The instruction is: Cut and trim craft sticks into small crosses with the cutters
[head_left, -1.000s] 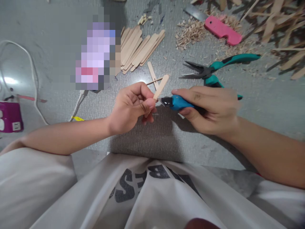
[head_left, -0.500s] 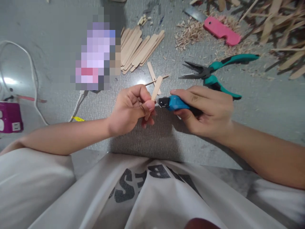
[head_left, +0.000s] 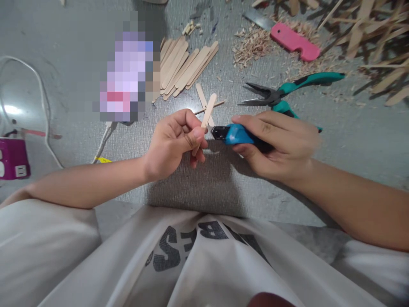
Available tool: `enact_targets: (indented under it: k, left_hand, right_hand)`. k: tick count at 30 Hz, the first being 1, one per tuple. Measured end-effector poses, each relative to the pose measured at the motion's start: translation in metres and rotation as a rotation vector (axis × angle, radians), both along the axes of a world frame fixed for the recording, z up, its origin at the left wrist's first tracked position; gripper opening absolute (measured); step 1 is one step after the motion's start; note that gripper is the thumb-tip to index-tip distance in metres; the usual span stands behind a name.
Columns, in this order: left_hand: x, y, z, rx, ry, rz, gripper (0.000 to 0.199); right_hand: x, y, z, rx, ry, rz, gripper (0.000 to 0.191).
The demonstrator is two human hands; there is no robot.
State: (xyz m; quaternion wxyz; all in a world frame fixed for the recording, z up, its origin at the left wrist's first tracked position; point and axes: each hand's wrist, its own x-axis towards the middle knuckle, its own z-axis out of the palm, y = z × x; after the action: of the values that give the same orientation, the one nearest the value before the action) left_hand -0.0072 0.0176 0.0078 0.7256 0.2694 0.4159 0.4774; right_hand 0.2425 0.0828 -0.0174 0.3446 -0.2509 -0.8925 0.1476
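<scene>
My left hand point(head_left: 179, 143) pinches a wooden craft stick point(head_left: 209, 109) between thumb and fingers, its rounded end pointing up and away. In my right hand point(head_left: 275, 147) is a blue and black utility knife point(head_left: 238, 134), fingers wrapped round its body. The knife's short blade tip meets the stick's edge just beside my left thumb; whether it cuts in is too small to tell. Behind the held stick, another craft stick point(head_left: 201, 94) lies on the table, crossed by a thin dark stick point(head_left: 220, 103).
Several craft sticks point(head_left: 174, 64) lie in a bundle beside a pixelated phone point(head_left: 128, 72) on a white cable point(head_left: 102, 143). Green-handled pliers point(head_left: 271, 96), a pink-handled folding knife point(head_left: 294, 40), wood shavings point(head_left: 254, 47) and piled sticks point(head_left: 361, 34) spread to the right. A purple adapter point(head_left: 14, 157) sits far left.
The craft stick in my left hand has shifted slightly up and left. The knife's tip has come closer, from a small gap to the stick's edge.
</scene>
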Motion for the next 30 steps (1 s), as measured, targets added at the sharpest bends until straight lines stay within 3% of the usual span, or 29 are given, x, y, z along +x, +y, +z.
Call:
enact_targets:
  k: [12,18,24,30]
  left_hand:
    - [0.0011,-0.001,-0.0014,-0.006,0.04,-0.014,0.061]
    - [0.0013,-0.0008,-0.0021,-0.006,0.021,-0.007,0.062]
    - [0.0014,-0.0007,-0.0016,-0.006,0.022,-0.015,0.062]
    - [0.0016,0.0004,-0.0033,0.0,-0.008,-0.017,0.065]
  right_hand:
    - [0.0041,-0.0001,0.0062,-0.127,-0.017,0.046,0.043]
    - [0.0006,-0.0001,0.0023,-0.101,0.044,0.058,0.04]
    - [0.0046,0.0009,0.0055,-0.109,-0.067,0.014,0.045]
    - [0.0038,0.0034,0.0066,-0.057,-0.019,0.065,0.039]
